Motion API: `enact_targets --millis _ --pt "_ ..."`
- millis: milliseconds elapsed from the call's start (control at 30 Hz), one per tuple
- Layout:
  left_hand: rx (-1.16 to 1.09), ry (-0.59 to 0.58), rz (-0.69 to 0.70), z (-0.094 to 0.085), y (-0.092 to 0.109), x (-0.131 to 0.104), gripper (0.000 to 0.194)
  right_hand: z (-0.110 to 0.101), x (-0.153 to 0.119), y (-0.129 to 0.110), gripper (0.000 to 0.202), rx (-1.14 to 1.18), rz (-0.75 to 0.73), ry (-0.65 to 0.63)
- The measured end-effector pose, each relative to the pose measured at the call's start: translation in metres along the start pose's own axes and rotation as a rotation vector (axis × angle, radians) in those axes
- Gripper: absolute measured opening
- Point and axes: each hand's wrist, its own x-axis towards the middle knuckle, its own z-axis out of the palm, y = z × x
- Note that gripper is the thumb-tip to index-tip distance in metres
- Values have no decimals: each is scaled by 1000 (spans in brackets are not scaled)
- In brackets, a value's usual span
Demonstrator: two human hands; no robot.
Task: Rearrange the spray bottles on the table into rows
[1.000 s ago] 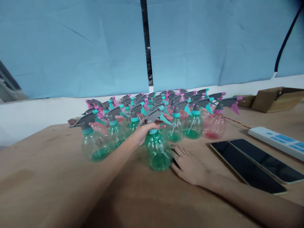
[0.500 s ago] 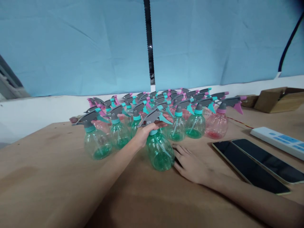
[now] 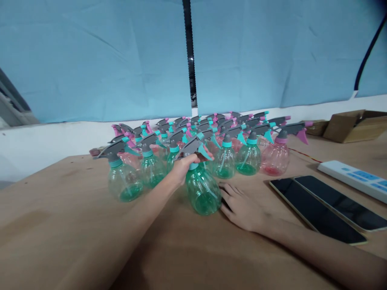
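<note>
A clear green spray bottle (image 3: 204, 191) with a grey and teal spray head leans slightly at the front centre. My left hand (image 3: 184, 167) is wrapped round its neck just under the spray head. My right hand (image 3: 242, 205) lies on the wooden table (image 3: 75, 229) close to the right side of that bottle, fingers slightly apart and holding nothing visible. Several green-bottomed spray bottles (image 3: 248, 157) stand in a row behind, with a pink spray bottle (image 3: 275, 157) at the right end and a green one (image 3: 123, 181) at the left end.
Two dark phones (image 3: 314, 209) lie side by side at the right. A white power strip (image 3: 356, 177) is beyond them. An open cardboard box (image 3: 353, 127) sits at the back right. A blue sheet (image 3: 121, 60) covers the wall behind.
The fingers of my left hand have drawn in round the neck of the bottle, near its trigger. My right hand has hardly moved.
</note>
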Motion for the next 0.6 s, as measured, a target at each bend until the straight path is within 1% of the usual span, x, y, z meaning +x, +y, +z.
enact_targets --millis 67,133,333,433,600 --pt "-17 -19 -65 -3 -1 1 24 0 0 0 40 0 -4 4" --pt "-50 -58 -96 -6 -2 2 28 0 0 0 39 6 -4 9" --pt "-92 -117 -61 -8 -5 3 34 2 -1 1 40 15 -17 45" --pt "-78 -115 -55 -7 -4 2 33 1 -1 1 39 5 -6 37" --pt "-66 -68 -16 -4 -2 -1 31 1 -1 1 38 -2 -5 36"
